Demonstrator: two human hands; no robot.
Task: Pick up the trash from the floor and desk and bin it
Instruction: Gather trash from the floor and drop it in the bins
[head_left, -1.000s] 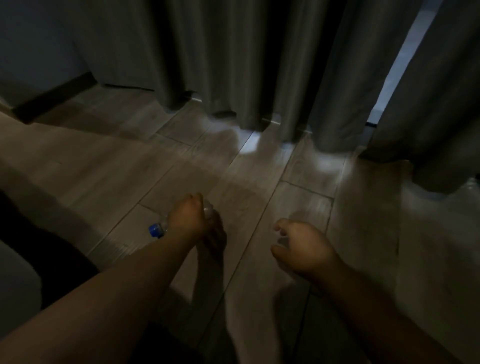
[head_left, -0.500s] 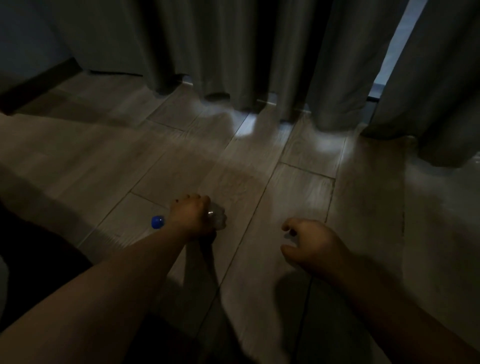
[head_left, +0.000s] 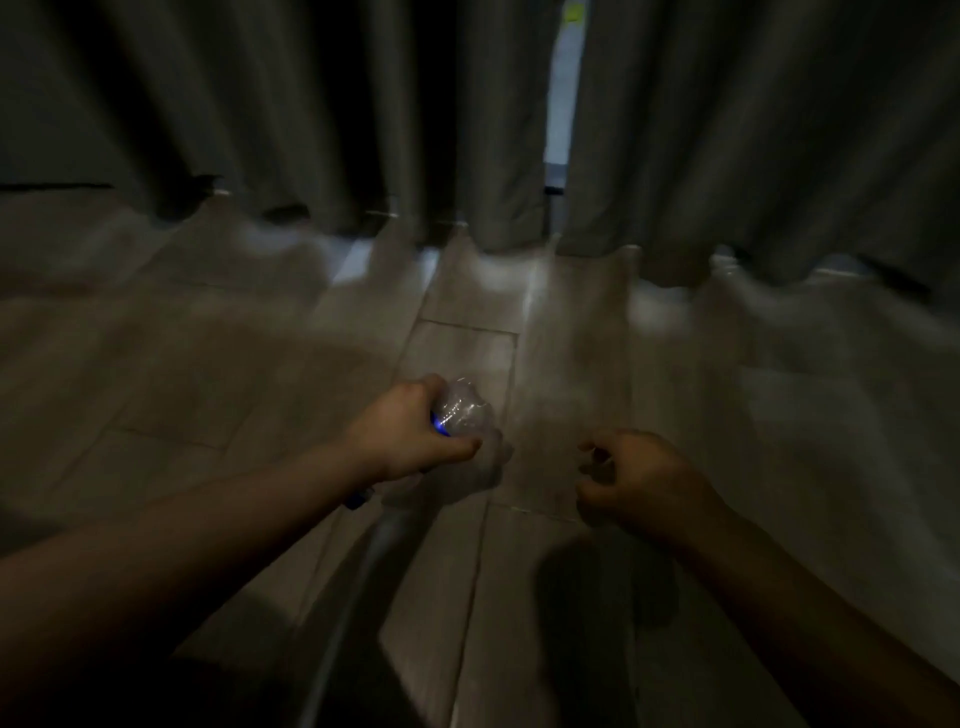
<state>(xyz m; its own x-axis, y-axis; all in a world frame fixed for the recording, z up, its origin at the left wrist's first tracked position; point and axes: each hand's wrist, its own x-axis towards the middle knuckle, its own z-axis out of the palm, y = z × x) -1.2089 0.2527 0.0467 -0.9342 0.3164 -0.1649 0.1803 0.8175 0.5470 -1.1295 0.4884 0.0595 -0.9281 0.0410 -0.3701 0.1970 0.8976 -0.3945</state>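
A clear, crumpled plastic bottle (head_left: 464, 410) with blue on it is gripped by my left hand (head_left: 402, 434) above the wooden floor, its clear end sticking out past my fingers. A blue bit, perhaps the cap (head_left: 356, 501), shows under my left wrist. My right hand (head_left: 636, 480) hovers to the right with its fingers loosely curled and holds nothing. The room is dim and the view is blurred.
Long grey curtains (head_left: 363, 119) hang to the floor straight ahead, with a narrow bright gap (head_left: 561, 114) between them. Wood-look floor planks (head_left: 779, 415) stretch out on both sides. A dark shape (head_left: 156, 696) fills the lower left corner.
My view has swung to the right and up toward the curtains. My left hand has turned with the bottle, so its clear end now points forward. My right hand stays beside it.
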